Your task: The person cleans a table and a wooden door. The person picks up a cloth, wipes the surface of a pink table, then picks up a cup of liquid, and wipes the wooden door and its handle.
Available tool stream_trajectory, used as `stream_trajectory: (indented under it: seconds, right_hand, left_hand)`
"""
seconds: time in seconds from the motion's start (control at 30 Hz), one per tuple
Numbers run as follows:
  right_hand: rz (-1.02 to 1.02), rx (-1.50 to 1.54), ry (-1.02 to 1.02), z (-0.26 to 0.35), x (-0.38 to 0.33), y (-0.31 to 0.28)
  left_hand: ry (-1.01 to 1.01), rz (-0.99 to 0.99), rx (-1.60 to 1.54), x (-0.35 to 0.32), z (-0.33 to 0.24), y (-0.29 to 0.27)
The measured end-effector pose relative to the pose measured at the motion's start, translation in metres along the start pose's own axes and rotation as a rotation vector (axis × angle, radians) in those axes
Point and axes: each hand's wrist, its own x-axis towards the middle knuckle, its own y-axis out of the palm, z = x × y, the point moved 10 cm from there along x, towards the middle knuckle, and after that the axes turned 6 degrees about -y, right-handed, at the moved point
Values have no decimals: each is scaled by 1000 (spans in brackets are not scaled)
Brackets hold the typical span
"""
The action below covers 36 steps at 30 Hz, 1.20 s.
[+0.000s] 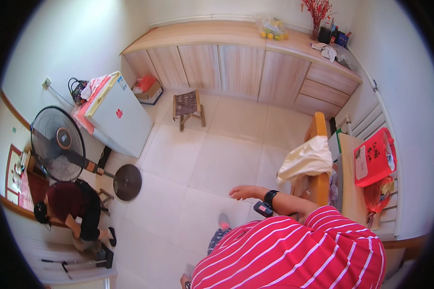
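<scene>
My right hand (246, 192) is held out over the tiled floor with its fingers loosely stretched and nothing in them. A black band (271, 196) circles that wrist, and a small dark device (263, 209) sits beside it. Nearest to this hand is a pale cream cloth (305, 161) draped over a wooden chair (319, 185), apart from the fingers. What seems to be my left hand (185, 280) shows only as a sliver at the lower edge, beside my red striped shirt (284, 255); its fingers are hidden.
A standing fan (58, 143) and a small white fridge (122, 115) stand at the left. Near them another person (72, 202) bends forward. A low stool (186, 103) stands before the long wooden cabinet (197, 67). At the right, a red bag (371, 156) lies on a bench.
</scene>
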Motion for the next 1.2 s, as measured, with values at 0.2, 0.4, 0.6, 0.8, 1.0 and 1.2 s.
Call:
stream_trajectory:
  seconds: [0.2,0.4,0.6,0.8,1.0,1.2]
  right_hand:
    - [-423,77,-41,18,44,-143]
    - [-639,327,-38,1,58,-275]
    - [-954,543,-327,3,51,-456]
    - [-1180,475,-465,74,16,-634]
    - [-1205,514,-574,150,-6,-753]
    - [-1309,227,-545,211,-19,-889]
  left_hand:
    - [155,-28,205,116,-143,-49]
    - [162,147,-538,155,-349,-41]
    - [65,339,-741,139,-535,4]
    - [265,316,-483,198,-669,30]
    - [206,414,-542,216,-798,82]
    - [228,463,-540,258,-913,134]
